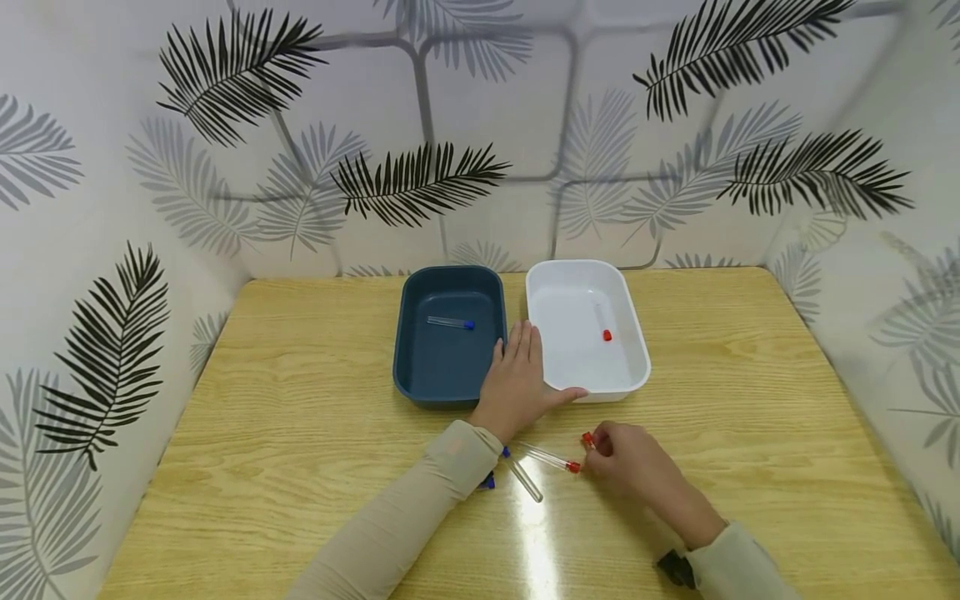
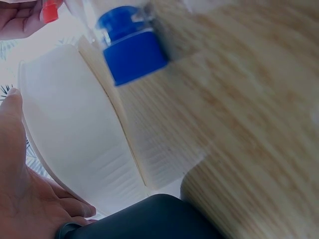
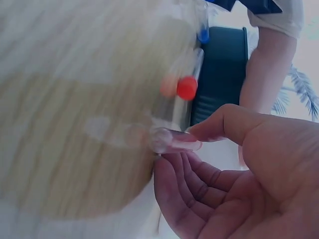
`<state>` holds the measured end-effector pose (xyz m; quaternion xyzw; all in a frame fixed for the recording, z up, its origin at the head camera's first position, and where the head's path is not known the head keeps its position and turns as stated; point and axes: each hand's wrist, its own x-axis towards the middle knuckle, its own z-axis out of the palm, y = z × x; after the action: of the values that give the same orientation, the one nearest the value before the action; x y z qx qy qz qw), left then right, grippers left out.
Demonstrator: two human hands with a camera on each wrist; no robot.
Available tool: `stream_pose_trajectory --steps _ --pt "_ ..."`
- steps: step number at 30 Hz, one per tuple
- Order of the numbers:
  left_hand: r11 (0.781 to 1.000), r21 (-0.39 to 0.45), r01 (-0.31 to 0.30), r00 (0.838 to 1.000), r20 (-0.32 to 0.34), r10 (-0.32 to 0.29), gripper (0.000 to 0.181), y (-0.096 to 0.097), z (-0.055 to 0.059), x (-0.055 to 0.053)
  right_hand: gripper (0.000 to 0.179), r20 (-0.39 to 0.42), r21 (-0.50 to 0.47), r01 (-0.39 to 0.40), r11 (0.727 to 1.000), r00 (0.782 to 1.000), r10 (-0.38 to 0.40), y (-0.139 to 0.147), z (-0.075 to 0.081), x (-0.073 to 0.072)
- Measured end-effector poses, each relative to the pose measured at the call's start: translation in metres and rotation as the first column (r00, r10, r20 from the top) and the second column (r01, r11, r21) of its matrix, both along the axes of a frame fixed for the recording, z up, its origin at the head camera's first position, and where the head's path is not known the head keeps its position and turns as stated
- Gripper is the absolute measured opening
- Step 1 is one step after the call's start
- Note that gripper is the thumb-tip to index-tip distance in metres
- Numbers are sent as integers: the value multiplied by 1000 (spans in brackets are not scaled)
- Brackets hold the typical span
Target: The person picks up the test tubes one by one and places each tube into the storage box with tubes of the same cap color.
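Observation:
My right hand pinches a clear test tube with a red cap between thumb and fingers, just in front of the white tray. In the right wrist view the held tube points its clear end at the camera. Fingers straight and thumb spread, my left hand rests over the facing rims of the white tray and the dark blue tray. Below it on the table lie a red-capped tube and a blue-capped tube. Another blue cap shows beside the left sleeve, partly hidden.
One blue-capped tube lies inside the dark blue tray, and one red-capped tube inside the white tray. Both trays stand side by side near the back of the wooden table, before a leaf-patterned wall.

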<state>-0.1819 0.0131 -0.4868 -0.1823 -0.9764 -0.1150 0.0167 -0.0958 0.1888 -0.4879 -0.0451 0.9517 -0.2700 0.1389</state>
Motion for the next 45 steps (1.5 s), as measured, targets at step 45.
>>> stream_pose_trajectory --steps 45 --pt "1000 -1 4 1000 11 -4 118 0 1 0 40 -172 -286 -18 958 985 -32 74 65 -32"
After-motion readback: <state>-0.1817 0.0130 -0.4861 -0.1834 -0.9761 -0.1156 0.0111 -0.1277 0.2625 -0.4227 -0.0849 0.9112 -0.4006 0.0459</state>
